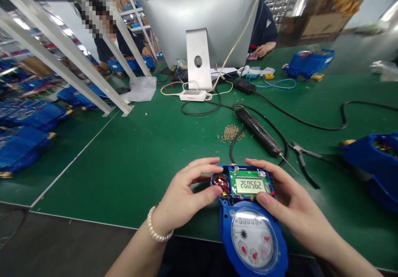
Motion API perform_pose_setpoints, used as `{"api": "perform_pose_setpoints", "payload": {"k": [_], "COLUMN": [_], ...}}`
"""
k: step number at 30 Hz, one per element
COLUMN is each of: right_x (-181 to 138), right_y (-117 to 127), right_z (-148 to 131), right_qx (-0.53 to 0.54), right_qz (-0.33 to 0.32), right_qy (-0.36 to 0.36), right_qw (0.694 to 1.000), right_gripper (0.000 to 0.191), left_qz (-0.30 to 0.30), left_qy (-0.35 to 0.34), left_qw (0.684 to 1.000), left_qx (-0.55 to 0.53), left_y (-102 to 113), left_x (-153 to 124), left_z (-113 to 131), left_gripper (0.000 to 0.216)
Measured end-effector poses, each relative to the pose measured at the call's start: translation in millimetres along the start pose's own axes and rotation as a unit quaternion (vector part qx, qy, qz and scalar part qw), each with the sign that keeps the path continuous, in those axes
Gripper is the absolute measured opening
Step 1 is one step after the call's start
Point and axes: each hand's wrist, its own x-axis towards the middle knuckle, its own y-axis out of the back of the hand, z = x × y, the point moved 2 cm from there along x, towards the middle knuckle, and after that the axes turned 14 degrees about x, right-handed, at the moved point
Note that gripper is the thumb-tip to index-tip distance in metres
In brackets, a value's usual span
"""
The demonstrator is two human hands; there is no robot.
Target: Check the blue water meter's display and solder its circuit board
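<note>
A blue water meter (228, 223) lies at the front edge of the bench, its round dial (253, 237) facing up. Above the dial sits an uncovered compartment with a green circuit board and a lit display (250, 185) reading 260562. My left hand (192, 190), with a pearl bracelet on the wrist, is closed at the compartment's left side, thumb by the red and yellow wires (220, 181). My right hand (284, 194) grips the compartment's right side, its thumb at the display's lower right corner and its fingers along the far edge.
Beyond the meter lie a black electric screwdriver (258, 132), pliers (303, 156) and a pile of small screws (231, 132). A monitor (199, 59) with cables stands behind. More blue meters (376, 169) are at right and left (27, 115). Two people sit across the bench.
</note>
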Motion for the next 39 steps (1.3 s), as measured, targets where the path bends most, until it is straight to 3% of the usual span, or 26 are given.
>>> {"api": "perform_pose_setpoints", "payload": {"k": [4,12,19,24,29,34,39], "right_x": [1,-3,1,3,-2,-9,-2], "right_y": [0,1,2,1,-2,-9,-13], "right_z": [0,2,0,-1,6,15,23], "right_qx": [0.000,0.012,0.000,-0.014,-0.029,-0.004,0.023], "right_qz": [0.003,0.005,-0.002,-0.002,0.010,0.064,0.067], "right_qy": [0.003,-0.005,0.006,0.027,0.041,0.073,0.074], "right_qw": [1.000,1.000,1.000,1.000,0.999,0.995,0.995], "right_gripper": [0.047,0.047,0.046,0.044,0.045,0.042,0.045], "left_qz": [0.035,0.049,0.046,0.029,0.011,-0.001,-0.002], "left_qy": [-0.002,0.007,0.006,-0.023,0.016,0.016,0.020], "left_qw": [0.999,0.991,0.997,0.995,0.998,0.998,1.000], "left_qx": [0.037,0.127,0.067,0.092,0.052,0.059,0.021], "left_y": [0,-4,-6,-20,-30,-30,-29], "left_x": [4,-3,-3,3,9,9,11], "left_z": [3,6,7,13,14,16,10], "left_gripper": [0.006,0.011,0.012,0.066,0.053,0.053,0.053]}}
